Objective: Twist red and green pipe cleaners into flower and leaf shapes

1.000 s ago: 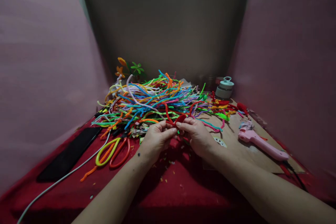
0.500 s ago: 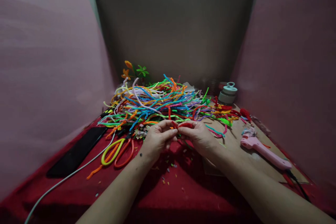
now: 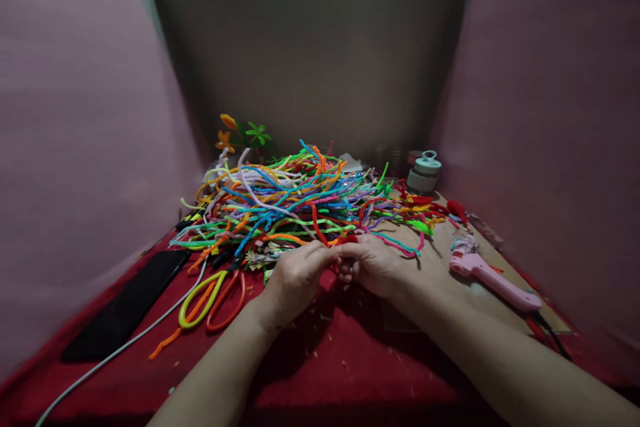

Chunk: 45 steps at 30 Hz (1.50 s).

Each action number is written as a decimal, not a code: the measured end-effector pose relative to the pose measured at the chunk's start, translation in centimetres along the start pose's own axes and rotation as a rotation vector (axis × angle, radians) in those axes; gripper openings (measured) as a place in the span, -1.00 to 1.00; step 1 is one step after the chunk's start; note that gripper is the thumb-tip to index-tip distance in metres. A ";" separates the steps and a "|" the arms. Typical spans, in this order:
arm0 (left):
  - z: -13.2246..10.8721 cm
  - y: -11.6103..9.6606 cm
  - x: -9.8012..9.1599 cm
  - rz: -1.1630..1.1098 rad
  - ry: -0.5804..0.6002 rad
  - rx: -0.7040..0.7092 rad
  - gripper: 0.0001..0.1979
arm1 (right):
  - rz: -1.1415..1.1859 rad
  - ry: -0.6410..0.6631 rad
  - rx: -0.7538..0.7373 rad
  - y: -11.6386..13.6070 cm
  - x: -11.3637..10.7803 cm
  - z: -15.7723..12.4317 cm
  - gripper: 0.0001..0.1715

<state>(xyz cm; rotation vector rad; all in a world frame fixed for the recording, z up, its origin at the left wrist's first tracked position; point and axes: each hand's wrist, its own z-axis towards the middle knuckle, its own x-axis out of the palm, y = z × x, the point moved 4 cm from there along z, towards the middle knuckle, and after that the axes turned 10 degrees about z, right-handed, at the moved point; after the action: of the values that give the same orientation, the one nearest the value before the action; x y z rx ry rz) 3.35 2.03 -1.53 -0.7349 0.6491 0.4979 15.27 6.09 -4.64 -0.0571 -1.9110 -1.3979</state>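
Between left hand (image 3: 297, 280) and right hand (image 3: 377, 263) | red fuzzy stem (image 3: 317, 225), jutting beyond | both pinching it

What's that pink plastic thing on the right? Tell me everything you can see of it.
The pink, gun-shaped tool, apparently smooth plastic, resembles a glue gun. It lies on a flat tan board, its broader head at the left and its slim handle slanting toward the lower right. A pale greyish clump sits against the head; the tip is unclear. A thin dark cord runs from the handle's end. The bare right hand isn't touching it.
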 end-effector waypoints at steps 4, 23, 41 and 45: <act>0.4 0.8 -0.5 -0.314 0.004 -0.396 -0.84 | -0.214 0.019 -0.200 1.3 0.3 -0.3 -0.86; 0.3 -0.2 -0.7 -0.003 -0.066 -0.252 -0.86 | -0.663 -0.052 -0.590 2.2 1.3 -2.1 -0.90; -0.2 0.7 -0.1 -0.789 0.126 -0.628 -0.72 | -0.265 0.092 -0.414 3.4 1.8 -1.9 -0.95; -0.3 0.3 -0.3 -0.762 0.164 -0.593 -0.77 | -0.359 0.103 -0.450 3.6 2.2 -2.1 -0.97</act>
<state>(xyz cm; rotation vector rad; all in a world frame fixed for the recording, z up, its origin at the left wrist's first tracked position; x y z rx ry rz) 2.84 1.99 -1.62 -1.5112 0.3193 -0.0945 16.49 4.93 -0.19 0.1463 -1.5394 -2.0125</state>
